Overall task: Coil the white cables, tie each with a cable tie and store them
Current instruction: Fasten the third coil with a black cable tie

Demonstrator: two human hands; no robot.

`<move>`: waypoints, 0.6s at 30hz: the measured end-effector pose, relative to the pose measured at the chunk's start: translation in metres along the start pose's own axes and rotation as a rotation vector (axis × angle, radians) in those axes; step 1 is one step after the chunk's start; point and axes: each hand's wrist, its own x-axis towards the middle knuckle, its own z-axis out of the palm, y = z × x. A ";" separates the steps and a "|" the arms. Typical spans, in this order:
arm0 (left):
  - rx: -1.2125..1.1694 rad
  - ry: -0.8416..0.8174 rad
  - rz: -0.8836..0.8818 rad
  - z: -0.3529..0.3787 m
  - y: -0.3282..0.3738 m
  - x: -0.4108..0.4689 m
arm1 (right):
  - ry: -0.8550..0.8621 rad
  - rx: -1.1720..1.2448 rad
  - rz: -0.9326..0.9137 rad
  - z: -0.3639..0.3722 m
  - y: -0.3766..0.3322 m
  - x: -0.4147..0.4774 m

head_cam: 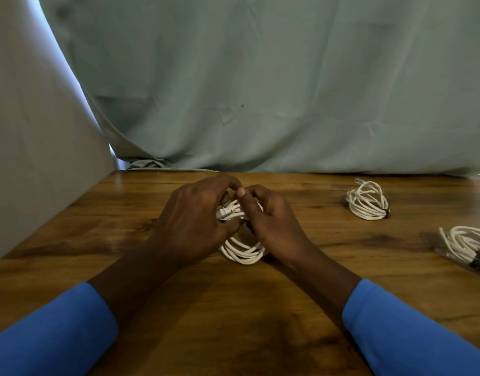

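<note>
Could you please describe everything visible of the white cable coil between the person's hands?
The held coil is a thin white cable, looking like smooth plastic, wound in several loops. Its near end seems to rest on the wooden table; its far end, with a white connector, is gripped by the left hand and right hand. No tie shows on it, though the hands hide part.

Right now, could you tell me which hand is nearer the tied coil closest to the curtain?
Right. The right hand is left of the tied coil; the left hand is farther left.
</note>
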 end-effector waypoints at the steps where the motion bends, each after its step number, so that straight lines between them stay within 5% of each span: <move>1: 0.000 -0.007 0.009 0.000 0.001 0.000 | -0.023 0.018 -0.005 -0.001 -0.001 0.000; 8: 0.015 -0.060 0.061 -0.004 0.002 0.001 | -0.104 0.111 0.040 -0.003 -0.001 0.001; 18: -0.126 -0.125 0.027 -0.005 -0.005 0.002 | -0.203 -0.080 0.041 -0.008 -0.005 0.000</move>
